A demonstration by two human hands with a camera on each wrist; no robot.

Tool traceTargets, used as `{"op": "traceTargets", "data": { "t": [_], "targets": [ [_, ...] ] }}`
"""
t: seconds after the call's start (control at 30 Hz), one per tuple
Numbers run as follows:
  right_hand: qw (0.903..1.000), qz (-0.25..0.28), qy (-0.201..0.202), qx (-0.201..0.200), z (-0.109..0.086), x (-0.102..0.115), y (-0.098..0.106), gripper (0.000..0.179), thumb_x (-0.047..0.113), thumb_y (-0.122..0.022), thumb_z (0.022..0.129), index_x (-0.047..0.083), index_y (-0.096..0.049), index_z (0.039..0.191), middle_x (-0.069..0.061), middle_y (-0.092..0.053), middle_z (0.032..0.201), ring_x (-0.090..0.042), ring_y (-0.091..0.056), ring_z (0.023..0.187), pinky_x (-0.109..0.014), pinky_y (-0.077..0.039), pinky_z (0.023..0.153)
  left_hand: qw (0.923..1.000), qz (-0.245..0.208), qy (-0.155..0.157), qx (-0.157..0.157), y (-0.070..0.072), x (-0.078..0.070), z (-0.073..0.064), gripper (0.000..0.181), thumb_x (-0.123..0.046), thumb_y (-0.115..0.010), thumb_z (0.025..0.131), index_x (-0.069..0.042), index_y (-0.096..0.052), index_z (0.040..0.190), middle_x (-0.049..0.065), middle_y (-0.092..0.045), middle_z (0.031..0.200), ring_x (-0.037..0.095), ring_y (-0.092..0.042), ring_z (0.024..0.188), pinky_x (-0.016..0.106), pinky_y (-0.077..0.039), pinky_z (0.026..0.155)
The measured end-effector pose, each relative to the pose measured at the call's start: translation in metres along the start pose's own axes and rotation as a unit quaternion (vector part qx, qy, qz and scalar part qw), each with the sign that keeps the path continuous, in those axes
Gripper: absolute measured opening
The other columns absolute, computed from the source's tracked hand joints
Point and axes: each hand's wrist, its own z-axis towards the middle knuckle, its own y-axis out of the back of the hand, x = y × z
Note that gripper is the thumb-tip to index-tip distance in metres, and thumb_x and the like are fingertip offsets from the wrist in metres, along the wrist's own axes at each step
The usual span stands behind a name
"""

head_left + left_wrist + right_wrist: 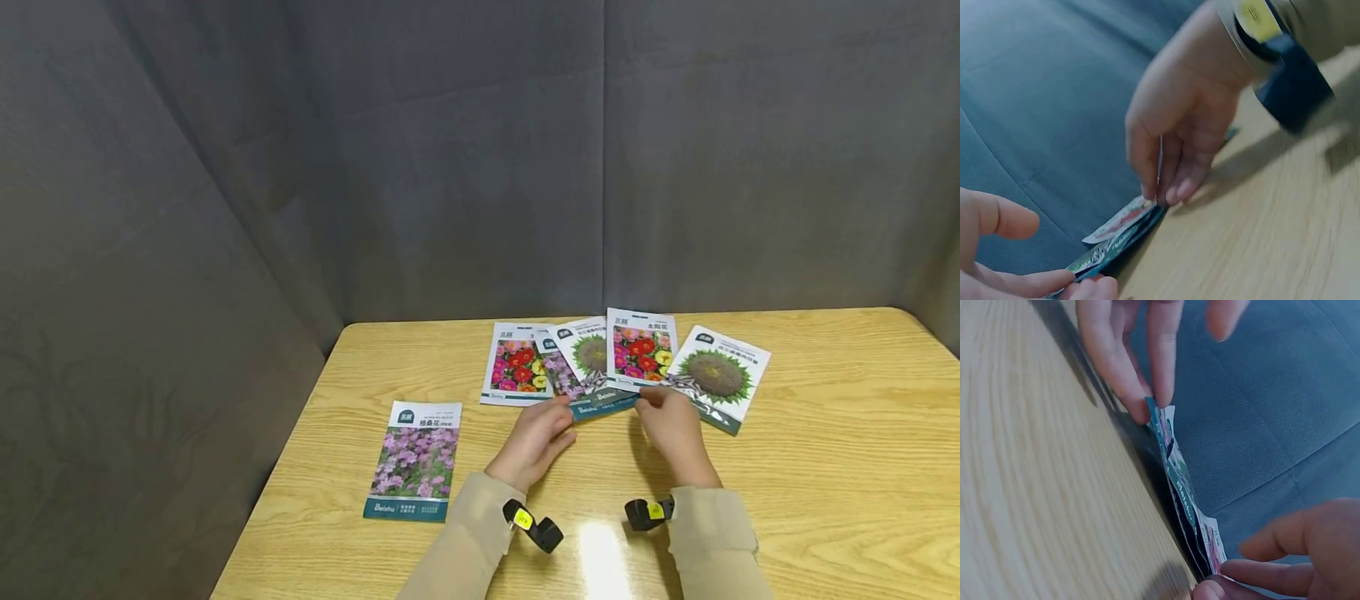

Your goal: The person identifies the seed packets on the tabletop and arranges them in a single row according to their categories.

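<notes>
Several flower seed packets overlap in a low fan between the two hands. The fan has a purple-flower packet (561,372) at the left, a green-centred sunflower packet (588,352) over it, and a red-and-yellow-flower packet (642,348) on the right. My left hand (531,442) pinches the fan's lower left corner between its fingers, as the right wrist view also shows. At the lower right end, my right hand (673,429) pinches the packets' edges. In both wrist views the packets' lower edges are raised slightly off the table.
Left of the fan lies another red-flower packet (516,367), partly under it. A sunflower packet (717,379) lies to the right, beside the right hand. Apart at the left is a purple-flower packet (414,462). Grey cloth (465,167) hangs behind the wooden table (847,467).
</notes>
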Motion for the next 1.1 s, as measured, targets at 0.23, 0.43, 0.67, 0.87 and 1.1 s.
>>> {"op": "traceTargets", "data": {
  "t": [0.23,0.43,0.67,0.87,1.1],
  "targets": [
    [0.9976,0.066,0.001,-0.019,0.002,0.001,-0.002,0.034,0.007,-0.054,0.1,-0.015,-0.061,0.125,-0.032,-0.066,0.111,-0.035,-0.067,0.092,-0.037,-0.057,0.077,0.9935,0.058,-0.072,-0.067,0.002,-0.001,0.006,0.038,0.0,-0.055,0.098,0.013,-0.057,0.134,0.024,-0.056,0.135,0.016,-0.06,0.092,0.025,-0.054,0.086],
    [0.9724,0.229,-0.046,-0.008,0.005,0.0,-0.007,0.033,-0.001,-0.059,0.097,-0.018,-0.056,0.126,-0.013,-0.067,0.091,-0.008,-0.069,0.072,-0.023,-0.059,0.071,0.9796,0.108,-0.126,-0.114,0.007,-0.005,0.006,0.026,-0.005,-0.066,0.095,0.008,-0.07,0.118,0.017,-0.065,0.11,0.028,-0.07,0.098,0.037,-0.057,0.091],
    [0.9322,0.345,-0.105,0.034,0.004,0.002,-0.014,0.043,-0.007,-0.062,0.094,-0.017,-0.049,0.134,-0.01,-0.061,0.095,-0.009,-0.069,0.073,-0.024,-0.059,0.077,0.969,0.142,-0.15,-0.135,0.013,-0.012,0.004,0.014,-0.005,-0.074,0.09,0.005,-0.067,0.096,0.012,-0.061,0.1,0.015,-0.065,0.078,0.042,-0.06,0.08],
    [0.9228,0.368,-0.097,0.059,0.001,0.005,-0.017,0.046,-0.009,-0.062,0.093,-0.02,-0.047,0.136,-0.009,-0.065,0.093,-0.009,-0.07,0.076,-0.023,-0.059,0.079,0.9719,0.164,-0.127,-0.111,0.021,-0.021,0.001,0.034,-0.004,-0.07,0.09,0.004,-0.059,0.121,0.019,-0.055,0.115,0.019,-0.061,0.085,0.043,-0.058,0.083],
    [0.9168,0.374,-0.09,0.107,-0.001,0.006,-0.019,0.047,-0.009,-0.062,0.094,-0.021,-0.045,0.137,-0.013,-0.065,0.103,-0.01,-0.071,0.082,-0.027,-0.058,0.084,0.976,0.181,-0.092,-0.078,0.032,-0.035,-0.004,0.067,0.0,-0.067,0.089,0.005,-0.037,0.149,0.027,-0.051,0.127,0.024,-0.063,0.09,0.037,-0.058,0.086]
  ]
}}
